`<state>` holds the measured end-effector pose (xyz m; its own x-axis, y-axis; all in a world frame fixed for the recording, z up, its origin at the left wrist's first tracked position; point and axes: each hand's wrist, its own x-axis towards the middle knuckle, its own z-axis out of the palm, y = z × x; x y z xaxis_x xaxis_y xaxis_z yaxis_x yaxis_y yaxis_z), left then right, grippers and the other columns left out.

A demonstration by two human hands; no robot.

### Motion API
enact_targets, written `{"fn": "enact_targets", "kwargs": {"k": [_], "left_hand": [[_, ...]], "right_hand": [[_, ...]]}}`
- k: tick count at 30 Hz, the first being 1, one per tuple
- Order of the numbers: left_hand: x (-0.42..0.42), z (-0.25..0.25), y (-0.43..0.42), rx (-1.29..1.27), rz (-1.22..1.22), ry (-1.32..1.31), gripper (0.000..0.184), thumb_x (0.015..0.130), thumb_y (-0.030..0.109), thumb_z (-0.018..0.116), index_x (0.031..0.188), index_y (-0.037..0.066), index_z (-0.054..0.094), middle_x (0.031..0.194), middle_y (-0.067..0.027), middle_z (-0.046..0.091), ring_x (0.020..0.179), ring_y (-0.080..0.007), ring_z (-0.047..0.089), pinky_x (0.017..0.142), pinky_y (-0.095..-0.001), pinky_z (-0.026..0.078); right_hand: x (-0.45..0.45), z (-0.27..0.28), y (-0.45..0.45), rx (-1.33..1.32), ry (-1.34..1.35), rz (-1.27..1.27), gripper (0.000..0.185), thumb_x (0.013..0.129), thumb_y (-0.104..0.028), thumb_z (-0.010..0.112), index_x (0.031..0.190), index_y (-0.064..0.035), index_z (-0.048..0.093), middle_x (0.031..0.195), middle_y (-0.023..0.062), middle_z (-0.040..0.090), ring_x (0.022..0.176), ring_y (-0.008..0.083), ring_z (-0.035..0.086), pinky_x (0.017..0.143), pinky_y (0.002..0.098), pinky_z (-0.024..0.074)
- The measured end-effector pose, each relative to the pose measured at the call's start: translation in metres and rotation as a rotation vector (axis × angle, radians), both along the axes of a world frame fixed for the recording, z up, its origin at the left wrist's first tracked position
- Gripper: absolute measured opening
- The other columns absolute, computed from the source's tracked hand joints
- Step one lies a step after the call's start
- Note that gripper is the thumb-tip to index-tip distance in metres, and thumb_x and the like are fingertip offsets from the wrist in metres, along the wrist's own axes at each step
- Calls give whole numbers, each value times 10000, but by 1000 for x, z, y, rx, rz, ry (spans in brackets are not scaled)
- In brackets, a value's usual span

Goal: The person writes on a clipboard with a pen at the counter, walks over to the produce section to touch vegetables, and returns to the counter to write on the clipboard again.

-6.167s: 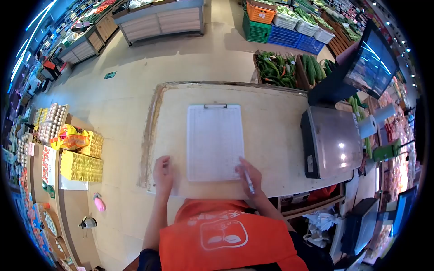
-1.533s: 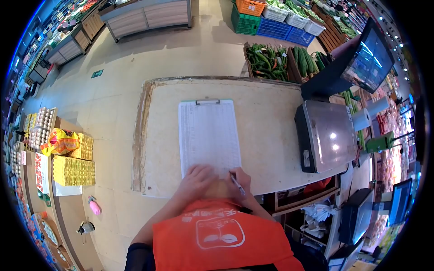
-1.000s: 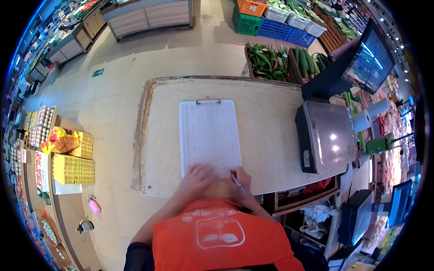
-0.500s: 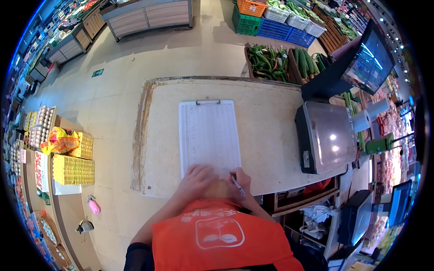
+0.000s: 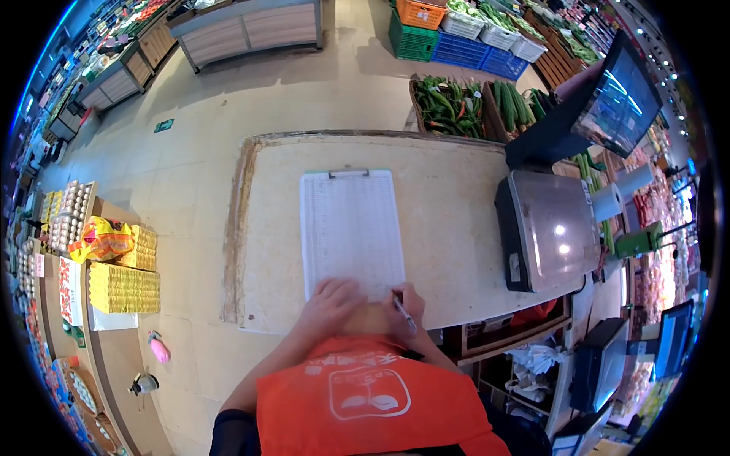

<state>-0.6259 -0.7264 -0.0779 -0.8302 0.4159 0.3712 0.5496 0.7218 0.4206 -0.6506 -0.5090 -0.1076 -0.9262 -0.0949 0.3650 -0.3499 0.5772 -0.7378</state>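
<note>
A clipboard (image 5: 348,174) lies on the worn tabletop (image 5: 456,228), its metal clip at the far end. Under the clip is a white printed sheet (image 5: 351,235) with a table of rows and columns; the print is too small to read. My left hand (image 5: 332,304) rests flat across the sheet's near left part, fingers stretched towards the right and a little blurred. At the near right corner of the sheet, my right hand (image 5: 411,298) is closed around a pen (image 5: 403,310), whose tip is hard to make out. The sheet's near edge is partly hidden by my hands.
Right of the clipboard stands a scale (image 5: 551,228) with a metal top, and behind it a screen (image 5: 620,99). Boxes of green peppers (image 5: 449,106) and cucumbers (image 5: 511,106) sit past the far edge. Stacked yellow egg trays (image 5: 125,289) are at left.
The pen and my right hand's fingers have shifted slightly at the sheet's near right corner. My left hand stays in nearly the same place.
</note>
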Motion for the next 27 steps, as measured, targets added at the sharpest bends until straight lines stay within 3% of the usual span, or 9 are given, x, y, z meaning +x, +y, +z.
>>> {"fn": "enact_targets", "kwargs": {"k": [5, 8, 11, 14, 23, 27], "left_hand": [[1, -2, 0, 3, -3, -16, 368, 776, 135, 638, 1141, 114, 679, 1248, -128, 595, 1235, -315, 541, 1067, -475, 393], [1, -2, -1, 2, -6, -20, 373, 772, 130, 641, 1142, 113, 677, 1248, -131, 593, 1230, -318, 543, 1068, -480, 393], [1, -3, -1, -4, -3, -1, 371, 771, 126, 641, 1140, 113, 678, 1241, -129, 597, 1222, -313, 550, 1061, -476, 399], [0, 2, -1, -20, 8, 9, 331, 784, 97, 726, 1112, 142, 705, 1219, -86, 616, 1205, -277, 565, 1026, -448, 430], [0, -2, -1, -21, 7, 0, 336, 789, 98, 723, 1121, 145, 700, 1219, -86, 616, 1207, -277, 564, 1034, -455, 424], [0, 3, 1, 3, 7, -2, 332, 772, 119, 647, 1101, 111, 690, 1223, -117, 607, 1219, -295, 556, 1054, -463, 408]], "right_hand": [[-4, 13, -6, -60, -39, 0, 127, 840, -39, 693, 849, -30, 567, 654, 131, 598, 542, 240, 629, 518, 353, 490], [1, -9, 7, 39, -91, 76, 113, 859, -31, 683, 870, -24, 571, 659, 129, 597, 536, 215, 611, 520, 340, 484], [5, 12, 5, -97, -145, -10, 102, 865, -25, 677, 896, -19, 579, 653, 121, 595, 532, 201, 604, 517, 330, 479], [-1, -1, 7, -37, -16, 3, 106, 865, -21, 678, 901, -19, 578, 644, 117, 593, 528, 191, 606, 511, 321, 477], [-3, 1, 2, -9, -32, 8, 117, 853, -32, 696, 881, -29, 583, 653, 119, 599, 541, 184, 617, 521, 320, 490], [-2, 0, 4, -25, -48, -2, 123, 844, -38, 707, 874, -33, 588, 662, 126, 611, 549, 211, 631, 523, 335, 498]]}}
